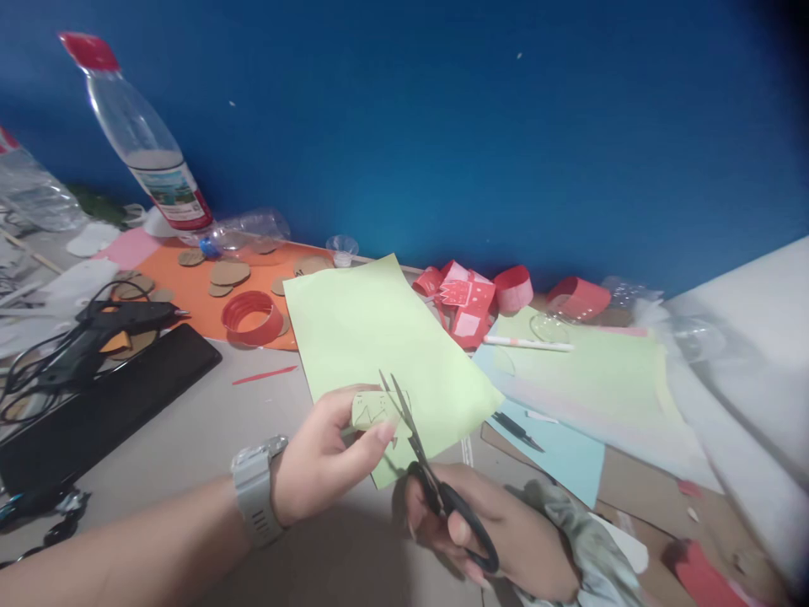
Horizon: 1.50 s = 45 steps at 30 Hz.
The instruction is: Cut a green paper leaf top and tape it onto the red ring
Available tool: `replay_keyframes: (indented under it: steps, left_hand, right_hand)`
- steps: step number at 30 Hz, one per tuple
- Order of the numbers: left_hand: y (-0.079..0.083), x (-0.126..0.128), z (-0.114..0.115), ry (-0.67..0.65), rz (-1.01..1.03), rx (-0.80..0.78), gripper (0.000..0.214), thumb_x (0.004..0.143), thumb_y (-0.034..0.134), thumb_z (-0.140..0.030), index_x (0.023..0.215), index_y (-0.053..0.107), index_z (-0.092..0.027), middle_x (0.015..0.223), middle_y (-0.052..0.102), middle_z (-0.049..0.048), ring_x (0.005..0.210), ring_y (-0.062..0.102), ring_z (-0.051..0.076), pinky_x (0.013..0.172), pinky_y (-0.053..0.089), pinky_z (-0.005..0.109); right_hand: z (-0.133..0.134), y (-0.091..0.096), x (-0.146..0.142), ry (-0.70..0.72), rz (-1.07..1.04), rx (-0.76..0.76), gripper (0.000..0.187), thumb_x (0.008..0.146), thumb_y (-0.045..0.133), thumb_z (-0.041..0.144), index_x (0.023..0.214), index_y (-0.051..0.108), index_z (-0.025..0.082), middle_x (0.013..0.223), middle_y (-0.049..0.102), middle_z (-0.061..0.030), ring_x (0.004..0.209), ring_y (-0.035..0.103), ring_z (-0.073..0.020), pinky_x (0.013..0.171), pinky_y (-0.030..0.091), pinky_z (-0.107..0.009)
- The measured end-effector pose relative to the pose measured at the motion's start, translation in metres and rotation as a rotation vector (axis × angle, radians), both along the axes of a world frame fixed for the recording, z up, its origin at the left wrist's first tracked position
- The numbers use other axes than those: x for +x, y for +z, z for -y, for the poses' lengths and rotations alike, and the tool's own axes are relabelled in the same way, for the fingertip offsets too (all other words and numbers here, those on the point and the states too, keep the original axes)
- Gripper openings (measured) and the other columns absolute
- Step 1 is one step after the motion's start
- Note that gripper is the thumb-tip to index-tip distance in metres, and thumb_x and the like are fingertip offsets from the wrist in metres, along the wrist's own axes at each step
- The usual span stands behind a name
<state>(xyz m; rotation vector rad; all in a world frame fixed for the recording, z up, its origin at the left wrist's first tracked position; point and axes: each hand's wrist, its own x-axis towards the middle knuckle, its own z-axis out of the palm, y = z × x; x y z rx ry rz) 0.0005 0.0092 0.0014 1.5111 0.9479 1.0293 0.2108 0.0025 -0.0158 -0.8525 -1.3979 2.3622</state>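
Between the thumb and fingers of my left hand (334, 459) is a small light-green paper piece (370, 409) with a dark zigzag line drawn on it. My right hand (480, 523) grips black-handled scissors (410, 421), fingers through the loops. The blades are slightly apart and reach the right end of the small paper; whether they touch it I cannot tell. Under both hands lies a large light-green sheet (379, 320), one corner pointing right. The small paper's lower edge is partly hidden by my left thumb.
At left are a black glue gun (120, 316) and a long black box (114, 405). Behind them stands a water bottle (158, 169) against the blue wall. A red ring (251, 319) rests on orange paper (190, 295). Right are red paper strips (468, 303), a white pen (531, 343) and a craft knife (518, 430).
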Motion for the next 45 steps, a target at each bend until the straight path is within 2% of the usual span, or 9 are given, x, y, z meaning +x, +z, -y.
replay_keyframes:
  steps: [8, 17, 27, 36, 45]
  left_hand:
    - [-0.0015, -0.0007, -0.0017, -0.004, -0.005, -0.007, 0.030, 0.095, 0.043, -0.031, 0.068, 0.044, -0.017, 0.065, 0.043, -0.0015, 0.059, 0.040, 0.010, 0.057, 0.035, 0.022]
    - [-0.0036, -0.0005, -0.0025, -0.019, 0.022, -0.008, 0.029, 0.095, 0.043, -0.030, 0.069, 0.045, -0.017, 0.065, 0.042, -0.0023, 0.058, 0.038, 0.009, 0.056, 0.035, 0.022]
    - [-0.0034, 0.0002, -0.0008, -0.016, 0.029, -0.023, 0.028, 0.095, 0.043, -0.029, 0.070, 0.044, -0.017, 0.066, 0.041, -0.0025, 0.058, 0.037, 0.009, 0.055, 0.034, 0.021]
    - [-0.0026, -0.0002, -0.0016, -0.013, 0.024, -0.008, 0.028, 0.094, 0.043, -0.028, 0.068, 0.044, -0.017, 0.065, 0.042, -0.0020, 0.058, 0.038, 0.010, 0.056, 0.035, 0.022]
    - [-0.0022, -0.0006, -0.0006, -0.008, 0.027, -0.030, 0.027, 0.093, 0.044, -0.027, 0.068, 0.044, -0.017, 0.065, 0.042, -0.0020, 0.059, 0.038, 0.010, 0.056, 0.034, 0.023]
  right_hand:
    - [-0.0019, 0.0001, -0.0001, 0.017, 0.012, 0.001, 0.055, 0.069, 0.063, 0.070, 0.082, 0.059, 0.017, 0.053, 0.041, 0.0055, 0.037, 0.037, -0.0079, 0.039, 0.032, -0.021]
    - [-0.0012, 0.0035, 0.0001, 0.025, 0.026, 0.026, 0.056, 0.071, 0.060, 0.071, 0.084, 0.058, 0.016, 0.054, 0.039, 0.0059, 0.037, 0.035, -0.0081, 0.040, 0.033, -0.022]
    - [-0.0006, 0.0006, 0.0002, 0.027, 0.017, 0.048, 0.057, 0.073, 0.057, 0.071, 0.083, 0.056, 0.015, 0.052, 0.040, 0.0061, 0.036, 0.035, -0.0062, 0.036, 0.029, -0.018]
    - [0.0005, 0.0007, 0.0007, 0.013, 0.030, -0.002, 0.056, 0.071, 0.061, 0.071, 0.083, 0.057, 0.016, 0.051, 0.039, 0.0069, 0.035, 0.033, -0.0069, 0.035, 0.026, -0.019]
    - [-0.0003, 0.0006, 0.0010, 0.014, 0.024, -0.025, 0.056, 0.071, 0.062, 0.070, 0.084, 0.057, 0.016, 0.052, 0.039, 0.0066, 0.036, 0.033, -0.0064, 0.036, 0.029, -0.018]
